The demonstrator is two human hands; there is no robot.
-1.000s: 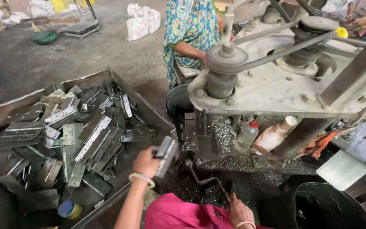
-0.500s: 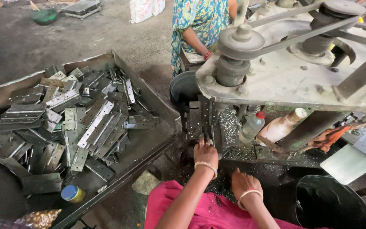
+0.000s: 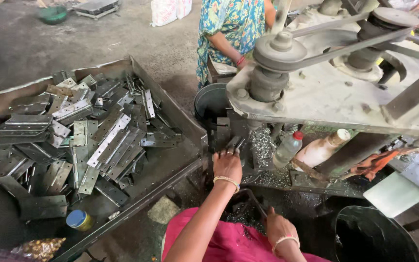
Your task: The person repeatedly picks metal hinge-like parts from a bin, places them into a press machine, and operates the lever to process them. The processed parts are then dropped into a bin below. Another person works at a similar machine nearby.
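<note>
While our left hand (image 3: 227,166) grips a hinge (image 3: 234,144) set into the machine (image 3: 326,97), our right hand (image 3: 278,228) clasps the lever (image 3: 253,200); many hinges in the tray (image 3: 170,109) look unworked.

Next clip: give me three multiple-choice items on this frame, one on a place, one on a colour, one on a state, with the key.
1. Where does the left hand rest?
A. in the tray of hinges
B. at the metal piece under the machine
C. on the black bucket

2. What colour is the cap of the clear bottle?
A. red
B. blue
C. white

3. How is the right hand?
A. flat and open on the floor
B. raised above the pulley
C. closed on a dark lever

Key: 1 B, its fingers sit on the metal piece beside the shavings. 2 A, the cap shows red. 3 C, its fingers wrap the lever low by the lap.
</note>
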